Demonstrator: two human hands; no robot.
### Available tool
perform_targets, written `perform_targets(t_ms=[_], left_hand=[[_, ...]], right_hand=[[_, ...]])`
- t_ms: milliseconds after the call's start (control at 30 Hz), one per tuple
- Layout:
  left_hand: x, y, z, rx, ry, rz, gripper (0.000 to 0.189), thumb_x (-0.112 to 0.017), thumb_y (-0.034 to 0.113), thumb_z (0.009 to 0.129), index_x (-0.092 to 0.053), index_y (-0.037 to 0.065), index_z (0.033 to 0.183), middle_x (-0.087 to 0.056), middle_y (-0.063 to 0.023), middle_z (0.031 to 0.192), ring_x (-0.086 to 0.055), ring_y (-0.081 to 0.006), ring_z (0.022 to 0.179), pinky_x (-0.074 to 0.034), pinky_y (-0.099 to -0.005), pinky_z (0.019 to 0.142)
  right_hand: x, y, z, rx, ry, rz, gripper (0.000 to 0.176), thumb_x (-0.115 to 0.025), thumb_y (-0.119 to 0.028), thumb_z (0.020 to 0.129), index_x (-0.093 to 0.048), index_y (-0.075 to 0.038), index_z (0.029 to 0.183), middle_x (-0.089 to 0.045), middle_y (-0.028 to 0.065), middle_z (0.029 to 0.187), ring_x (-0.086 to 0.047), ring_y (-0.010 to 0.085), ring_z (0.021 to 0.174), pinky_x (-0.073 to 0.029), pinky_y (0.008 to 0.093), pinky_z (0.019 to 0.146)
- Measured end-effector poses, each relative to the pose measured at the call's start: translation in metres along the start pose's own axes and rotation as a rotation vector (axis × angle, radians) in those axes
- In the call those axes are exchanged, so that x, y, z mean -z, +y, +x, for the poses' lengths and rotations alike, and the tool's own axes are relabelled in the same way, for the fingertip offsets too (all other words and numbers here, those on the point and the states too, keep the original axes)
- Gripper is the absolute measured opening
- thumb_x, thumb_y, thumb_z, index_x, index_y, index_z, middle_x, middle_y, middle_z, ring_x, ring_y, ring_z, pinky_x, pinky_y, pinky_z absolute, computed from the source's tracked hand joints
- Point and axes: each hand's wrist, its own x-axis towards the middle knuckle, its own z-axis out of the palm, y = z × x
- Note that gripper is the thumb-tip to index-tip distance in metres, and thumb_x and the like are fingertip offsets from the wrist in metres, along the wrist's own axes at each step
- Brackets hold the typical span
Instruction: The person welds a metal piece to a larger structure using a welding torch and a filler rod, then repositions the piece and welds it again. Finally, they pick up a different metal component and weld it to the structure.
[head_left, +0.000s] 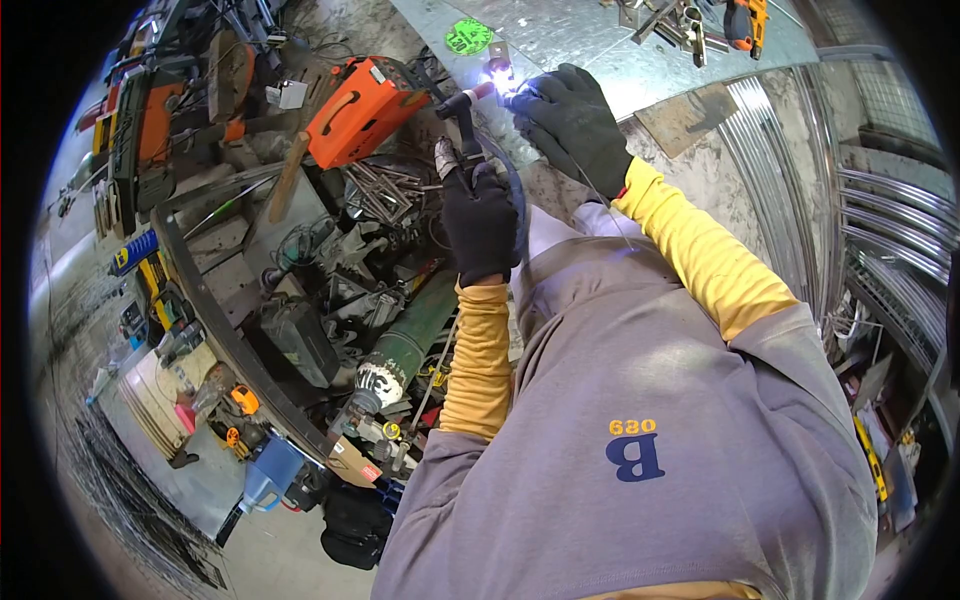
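Note:
My left hand (480, 220), in a black glove with a pale wrap on one finger, is closed around a TIG welding torch (460, 108). The torch's nozzle points at a bright arc (499, 80) beside a small metal piece (498, 54) on the steel tabletop. My right hand (575, 125), also gloved in black, rests by the tabletop's edge, its fingertips close to the glare. A thin filler rod (603, 197) runs back from its curled fingers towards my lap. Glare hides the weld spot and the rod's tip.
An orange welding machine (360, 112) stands left of the torch. A green sticker (468, 37) lies on the steel tabletop (570, 35); an orange-black power tool (746, 25) and metal offcuts (683, 25) sit further right. A green gas cylinder (412, 330) and scrap lie below left. Metal tubes (770, 170) stand right.

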Motion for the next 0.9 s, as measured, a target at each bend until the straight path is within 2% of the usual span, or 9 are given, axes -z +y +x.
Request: perform_targets(t_ms=[67,233,267,367,433,467,567,633,900], left_hand=[[-0.007,-0.006,-0.002,-0.016,-0.025,-0.236,0.079,-0.048,-0.009,0.109,-0.024,0.021,0.178,-0.059,0.001,0.119,-0.054,-0.0051,0.078,-0.049,-0.0243,0.06],[-0.014,0.013,-0.007,-0.024,0.129,0.184,0.068,-0.061,0.011,0.111,-0.034,0.012,0.173,-0.064,-0.0012,0.098,-0.061,-0.0071,0.079,-0.05,-0.0252,0.059],[-0.002,0.06,-0.009,0.196,0.033,0.145,0.063,-0.062,0.013,0.11,-0.04,-0.002,0.167,-0.072,-0.0254,0.133,-0.074,-0.0348,0.116,-0.056,-0.0431,0.103],[0.002,-0.003,-0.021,0.181,0.1,-0.162,0.063,-0.064,0.016,0.109,-0.044,0.0,0.166,-0.073,-0.0236,0.132,-0.074,-0.0344,0.115,-0.057,-0.0421,0.1],[0.011,-0.052,-0.033,-0.375,0.124,0.593,0.041,-0.06,0.015,0.114,-0.057,0.006,0.153,-0.069,-0.0057,0.109,-0.067,-0.0146,0.097,-0.058,-0.0324,0.084],[0.011,-0.062,-0.035,-0.361,0.131,0.577,0.041,-0.06,0.015,0.114,-0.057,0.006,0.153,-0.069,-0.0057,0.109,-0.067,-0.0146,0.097,-0.058,-0.0324,0.084],[0.017,-0.069,-0.034,-0.265,0.382,0.165,0.031,-0.06,0.013,0.114,-0.061,0.006,0.144,-0.067,-0.0047,0.114,-0.066,-0.0135,0.11,-0.058,-0.0317,0.087],[0.034,-0.044,-0.026,0.187,0.471,-0.642,0.041,-0.061,0.016,0.114,-0.057,0.002,0.152,-0.072,-0.0084,0.127,-0.068,-0.0153,0.115,-0.053,-0.0317,0.094],[0.045,-0.099,-0.032,0.277,0.502,-0.619,0.038,-0.06,0.014,0.114,-0.057,-0.003,0.148,-0.069,-0.0128,0.134,-0.066,-0.0213,0.111,-0.053,-0.035,0.098]], right_hand=[[-0.005,0.004,-0.006,0.025,0.009,-0.014,0.029,-0.075,-0.018,0.094,-0.077,-0.011,0.122,-0.071,0.0098,0.111,-0.066,0.0318,0.112,-0.049,0.0482,0.107],[-0.003,0.012,-0.015,-0.022,0.065,0.134,0.028,-0.068,-0.02,0.103,-0.077,-0.01,0.128,-0.073,0.0116,0.117,-0.067,0.0332,0.113,-0.052,0.0467,0.104],[0.013,0.003,-0.004,-0.173,0.089,0.345,0.025,-0.069,-0.019,0.103,-0.078,-0.008,0.124,-0.075,0.0106,0.109,-0.07,0.0316,0.106,-0.055,0.0444,0.098],[0.039,-0.005,-0.013,-0.503,0.08,0.714,0.03,-0.067,-0.019,0.109,-0.075,-0.002,0.132,-0.074,0.0112,0.12,-0.069,0.0219,0.11,-0.054,0.0347,0.099],[0.064,0.0,-0.015,-0.534,0.107,0.631,0.028,-0.066,-0.013,0.109,-0.075,-0.001,0.132,-0.073,0.0107,0.121,-0.069,0.0186,0.113,-0.053,0.0316,0.101],[0.079,-0.001,-0.014,-0.578,0.099,0.603,0.029,-0.066,-0.013,0.109,-0.074,0.001,0.134,-0.074,0.0109,0.124,-0.069,0.0177,0.113,-0.053,0.0309,0.101],[0.096,0.006,-0.031,-0.681,0.168,0.653,0.032,-0.067,-0.013,0.109,-0.073,0.001,0.137,-0.075,0.0083,0.129,-0.069,0.015,0.116,-0.052,0.0292,0.103],[0.104,0.004,-0.032,-0.791,0.168,0.667,0.034,-0.07,-0.013,0.108,-0.072,0.0,0.14,-0.076,0.0069,0.128,-0.069,0.0141,0.118,-0.052,0.0292,0.106],[0.05,0.006,0.033,-0.743,0.022,0.556,0.034,-0.076,-0.016,0.103,-0.076,0.0,0.133,-0.077,0.007,0.122,-0.072,0.0142,0.099,-0.058,0.0306,0.087]])
